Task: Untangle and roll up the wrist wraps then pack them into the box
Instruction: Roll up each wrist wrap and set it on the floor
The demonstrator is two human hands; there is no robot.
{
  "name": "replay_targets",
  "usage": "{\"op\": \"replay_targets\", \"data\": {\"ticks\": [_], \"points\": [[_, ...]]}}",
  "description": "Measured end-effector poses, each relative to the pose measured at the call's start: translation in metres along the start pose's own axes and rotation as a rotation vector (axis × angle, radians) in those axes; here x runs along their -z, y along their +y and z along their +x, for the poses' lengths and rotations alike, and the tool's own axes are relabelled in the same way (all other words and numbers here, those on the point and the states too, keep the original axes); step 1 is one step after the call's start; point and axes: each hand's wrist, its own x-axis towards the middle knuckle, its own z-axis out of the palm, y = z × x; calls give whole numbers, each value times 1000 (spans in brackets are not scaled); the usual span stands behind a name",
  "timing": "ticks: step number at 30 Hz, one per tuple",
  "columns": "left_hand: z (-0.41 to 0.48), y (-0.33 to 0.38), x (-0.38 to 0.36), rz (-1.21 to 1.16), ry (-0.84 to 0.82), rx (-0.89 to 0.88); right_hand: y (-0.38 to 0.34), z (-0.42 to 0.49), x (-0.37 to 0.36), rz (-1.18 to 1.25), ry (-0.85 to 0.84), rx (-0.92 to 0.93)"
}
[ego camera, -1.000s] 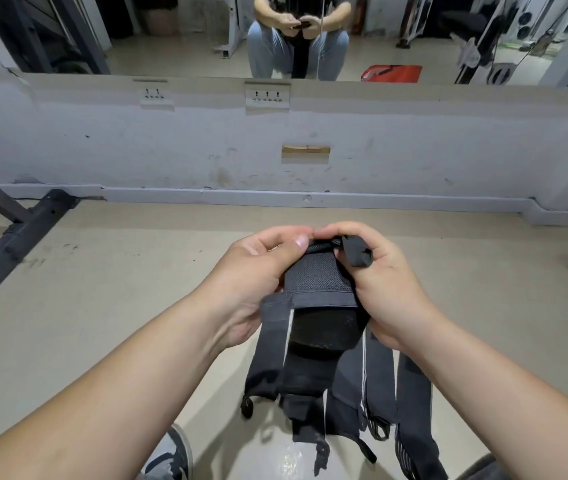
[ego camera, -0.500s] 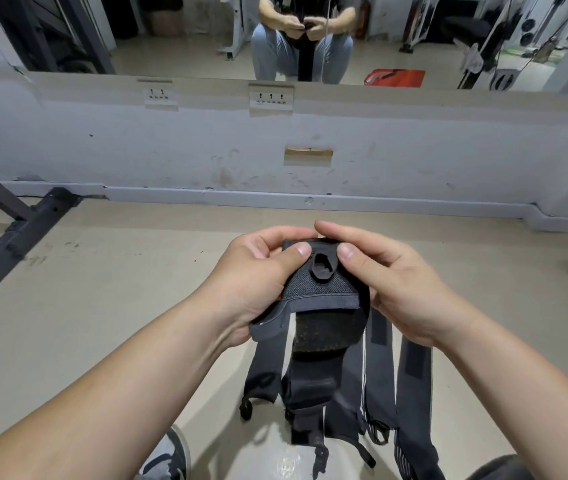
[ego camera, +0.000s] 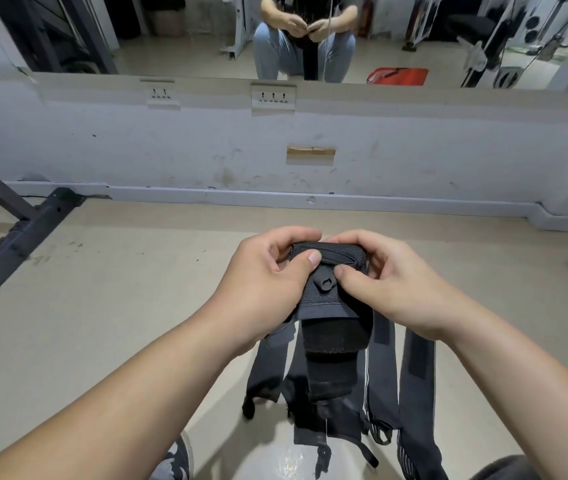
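Left grip (ego camera: 261,282) and right grip (ego camera: 390,289) are both pinching the wrist wrap (ego camera: 320,301) mid-frame, top edge now folding over, so rolling's getting going.

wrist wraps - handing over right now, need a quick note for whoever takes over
Left hand: grips the top end of one wrist wrap, thumb on its folded edge.
Right hand: pinches the same end from the other side, thumb beside the small loop tab.
Things: the other straps hang from this bunch toward the floor, crossing one another. No box in view.
Done: only a first fold at the top end.
Left: separate the straps, roll each one up, pack them into the box.
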Motion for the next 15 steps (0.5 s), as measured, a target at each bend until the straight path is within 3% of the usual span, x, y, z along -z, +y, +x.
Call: {"op": "replay_targets", "data": {"ticks": [3, 9, 15], "points": [[1, 2, 0, 13, -12, 11, 2, 2, -3, -106, 60, 85], [-2, 12, 2, -77, -191, 284, 2, 1, -9, -215, 117, 174], [0, 5, -4, -226, -40, 202, 3, 2, -20, -190, 176, 215]]}}
